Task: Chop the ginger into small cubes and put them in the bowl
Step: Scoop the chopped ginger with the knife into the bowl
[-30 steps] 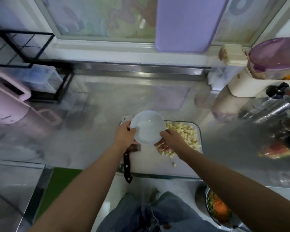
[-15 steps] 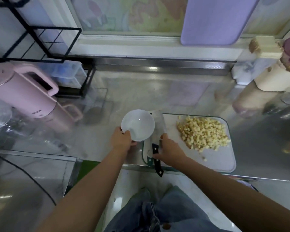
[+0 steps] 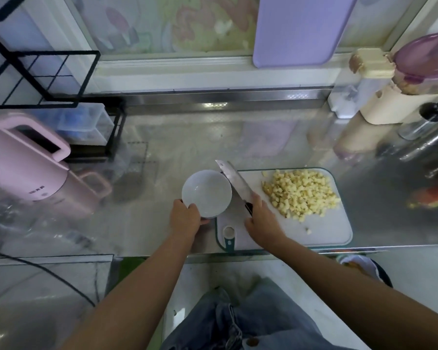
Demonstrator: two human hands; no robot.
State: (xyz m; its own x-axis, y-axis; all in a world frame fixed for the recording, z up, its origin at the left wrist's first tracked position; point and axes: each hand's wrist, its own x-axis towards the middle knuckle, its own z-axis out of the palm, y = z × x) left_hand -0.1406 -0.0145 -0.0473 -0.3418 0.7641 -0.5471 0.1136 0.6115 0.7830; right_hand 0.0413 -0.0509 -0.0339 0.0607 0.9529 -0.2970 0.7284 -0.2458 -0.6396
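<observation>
Just left of the frame's centre, the left hand [image 3: 185, 218] grips the near rim of the white bowl [image 3: 205, 192] with curled fingers. It holds the empty bowl against the left edge of the cutting board [image 3: 326, 229], probably so the cubes can be swept straight in. Beside it, the right hand [image 3: 262, 218] has its fingers closed round the handle of the knife [image 3: 234, 184], whose blade slants between bowl and pile. Right of centre, the ginger cubes [image 3: 301, 195] lie heaped on the board, which rests on the bench [image 3: 377, 218].
</observation>
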